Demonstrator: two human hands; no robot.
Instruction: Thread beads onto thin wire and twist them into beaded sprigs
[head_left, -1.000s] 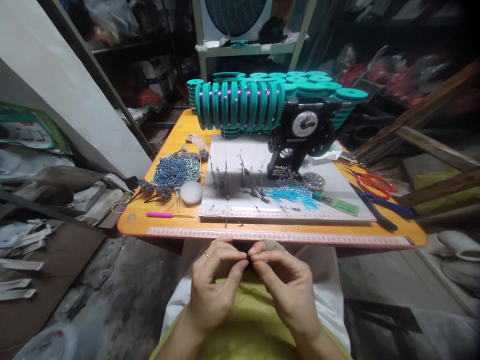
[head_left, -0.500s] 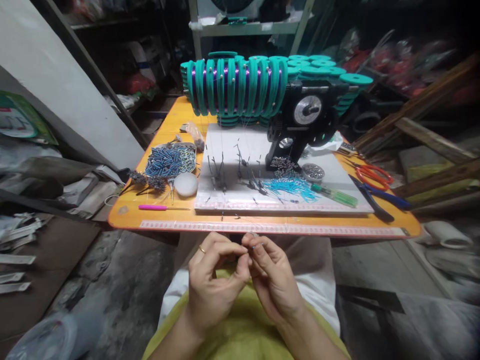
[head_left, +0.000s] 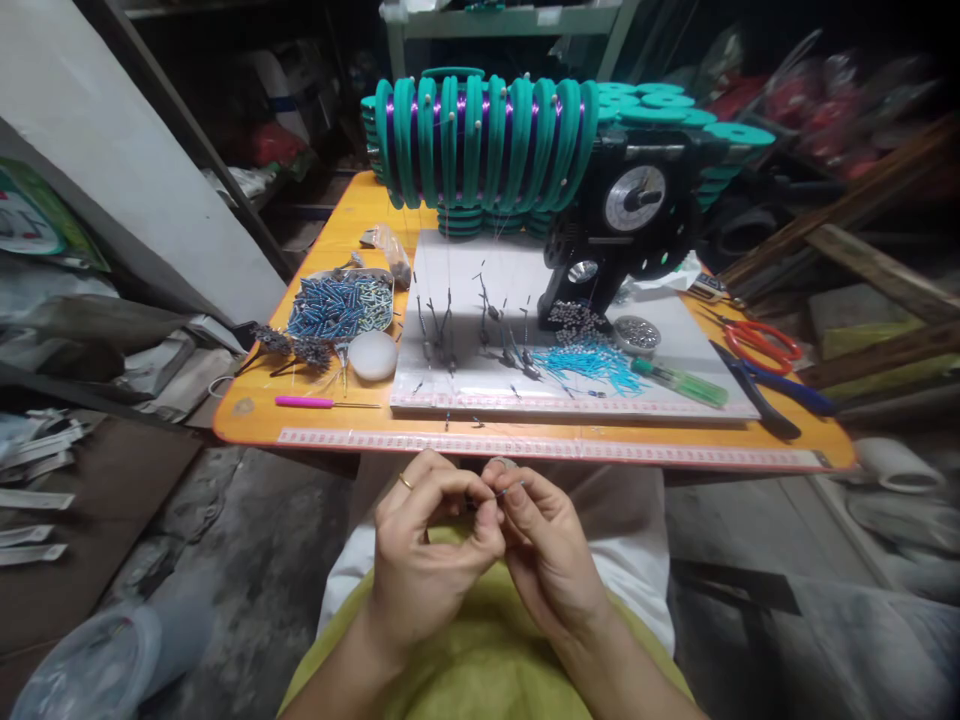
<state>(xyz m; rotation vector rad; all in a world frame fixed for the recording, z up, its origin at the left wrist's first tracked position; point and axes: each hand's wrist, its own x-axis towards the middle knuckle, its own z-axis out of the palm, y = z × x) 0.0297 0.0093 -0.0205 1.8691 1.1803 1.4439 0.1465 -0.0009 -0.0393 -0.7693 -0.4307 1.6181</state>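
My left hand (head_left: 439,540), with a ring on one finger, is closed in a pinch, its fingertips touching those of my right hand (head_left: 551,530). A small thin bluish piece (head_left: 511,490) sticks out between the thumb and finger of my right hand. What my left fingertips pinch is too small to make out. Both hands are over my lap, just in front of the table edge. Beyond them, dark weighted pieces hang on lines over a white board (head_left: 480,390), below a row of teal spools (head_left: 484,140).
On the orange table (head_left: 255,395) lie a tray of blue pieces (head_left: 337,305), a white round lid (head_left: 373,355), a pink-handled hook (head_left: 304,402), light blue strips (head_left: 592,368), a green screwdriver (head_left: 686,385), red-handled scissors (head_left: 765,345) and blue-handled pliers (head_left: 787,390). A ruler strip (head_left: 555,449) runs along the front edge.
The view has shifted slightly, so the table and spools appear higher and a little larger. My hands keep nearly the same pose, fingertips together.
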